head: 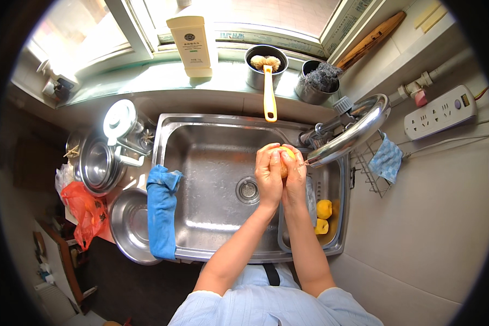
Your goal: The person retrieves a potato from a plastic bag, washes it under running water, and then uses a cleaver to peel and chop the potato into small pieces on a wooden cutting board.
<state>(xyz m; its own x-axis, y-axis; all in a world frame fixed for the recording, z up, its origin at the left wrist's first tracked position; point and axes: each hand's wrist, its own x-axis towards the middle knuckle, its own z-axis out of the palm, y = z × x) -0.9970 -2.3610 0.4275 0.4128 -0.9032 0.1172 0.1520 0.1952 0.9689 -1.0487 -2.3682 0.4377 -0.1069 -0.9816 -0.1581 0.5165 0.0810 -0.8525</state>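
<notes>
My left hand [267,174] and my right hand [294,176] are cupped together around a yellow fruit [287,152], most of it hidden by my fingers. They hold it above the right part of the stainless steel sink basin [212,163], a little right of the drain [247,190]. Close to my right fingers is the mouth of a chrome faucet [348,136], and a bit of water shows there. Two more yellow fruits, one above the other [324,208], lie in the smaller right-hand compartment, partly behind my right forearm.
A blue cloth [161,212] drapes over the sink's left rim, beside a steel bowl [132,228], a red plastic bag [83,210] and a lidded glass jug [124,126]. On the sill stand a bottle [191,47] and a pot with a yellow-handled brush [269,93]. A power strip [440,112] hangs right.
</notes>
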